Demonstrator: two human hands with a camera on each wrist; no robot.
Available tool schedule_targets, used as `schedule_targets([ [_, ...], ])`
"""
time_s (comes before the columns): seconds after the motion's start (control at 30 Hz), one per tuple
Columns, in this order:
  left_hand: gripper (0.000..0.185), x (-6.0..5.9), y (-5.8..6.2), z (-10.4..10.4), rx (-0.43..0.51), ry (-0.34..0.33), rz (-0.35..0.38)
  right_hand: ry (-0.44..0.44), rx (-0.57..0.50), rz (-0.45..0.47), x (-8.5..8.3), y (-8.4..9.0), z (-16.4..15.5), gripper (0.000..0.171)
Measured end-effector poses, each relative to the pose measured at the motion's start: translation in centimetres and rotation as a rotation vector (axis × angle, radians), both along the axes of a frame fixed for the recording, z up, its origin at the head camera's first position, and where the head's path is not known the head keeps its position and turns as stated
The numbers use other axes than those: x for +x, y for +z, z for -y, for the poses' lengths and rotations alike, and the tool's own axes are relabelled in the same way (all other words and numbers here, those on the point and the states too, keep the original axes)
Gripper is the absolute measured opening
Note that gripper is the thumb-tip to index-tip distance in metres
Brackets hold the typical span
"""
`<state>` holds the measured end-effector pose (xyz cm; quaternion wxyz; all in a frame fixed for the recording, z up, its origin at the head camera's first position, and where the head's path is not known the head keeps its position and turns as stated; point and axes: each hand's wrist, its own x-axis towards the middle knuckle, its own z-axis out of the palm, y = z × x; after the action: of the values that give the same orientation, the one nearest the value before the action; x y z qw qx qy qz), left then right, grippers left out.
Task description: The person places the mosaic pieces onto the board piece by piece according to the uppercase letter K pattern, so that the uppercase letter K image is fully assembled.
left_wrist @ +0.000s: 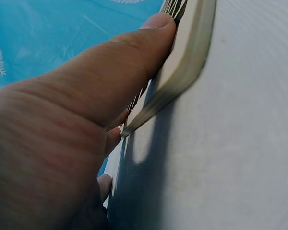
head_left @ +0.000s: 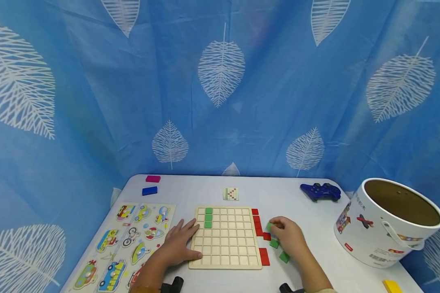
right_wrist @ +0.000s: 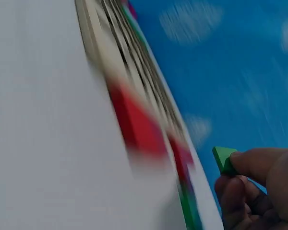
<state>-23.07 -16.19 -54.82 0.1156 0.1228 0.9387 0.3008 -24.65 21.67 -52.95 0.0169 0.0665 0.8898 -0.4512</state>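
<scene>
A wooden grid board [head_left: 225, 267] lies flat, with a short column of green square tiles [head_left: 208, 217] in its upper left cells. My left hand [head_left: 179, 243] rests at the board's left edge, fingers extended; in the left wrist view its thumb [left_wrist: 144, 50] touches the rim. To the board's right, my right hand [head_left: 289, 237] pinches a green tile [right_wrist: 224, 158] between thumb and fingers. Below that hand lie two loose green tiles [head_left: 284, 256]. Several red tiles [head_left: 264, 256] line the board's right side.
A small pattern card [head_left: 230, 193] lies behind the board. Picture puzzle boards [head_left: 141, 234] are on the left, with blue [head_left: 149, 191] and pink blocks [head_left: 153, 178] beyond. Toward the right are a blue game controller [head_left: 320, 191], a white bucket [head_left: 366, 240] and a yellow block [head_left: 392, 286].
</scene>
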Motion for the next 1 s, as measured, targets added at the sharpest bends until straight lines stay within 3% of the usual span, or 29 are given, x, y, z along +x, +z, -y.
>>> schedule_targets([
  [0.17,0.100,-0.1,-0.1,0.2,-0.004,0.001,-0.004,0.247,-0.143,-0.041,0.1,0.0,9.0,0.009],
  [0.27,0.099,-0.1,-0.3,0.1,0.001,-0.014,-0.021,0.355,-0.080,-0.098,-0.1,-0.4,12.9,0.005],
  [0.37,0.099,-0.1,-0.6,0.0,0.004,-0.023,-0.031,0.387,0.011,-0.161,-0.5,-0.7,15.3,0.005],
  [0.7,0.098,0.1,-0.4,0.0,0.000,-0.021,-0.024,0.395,0.228,-0.279,-1.0,-2.0,17.2,0.005],
  [0.9,0.098,0.2,0.0,0.1,-0.003,-0.025,-0.030,0.457,0.367,-0.333,-0.3,-1.4,16.8,0.015],
  [1.0,0.098,0.2,0.1,0.1,-0.005,-0.025,-0.031,0.492,0.353,-0.323,0.1,-0.7,15.6,0.020],
])
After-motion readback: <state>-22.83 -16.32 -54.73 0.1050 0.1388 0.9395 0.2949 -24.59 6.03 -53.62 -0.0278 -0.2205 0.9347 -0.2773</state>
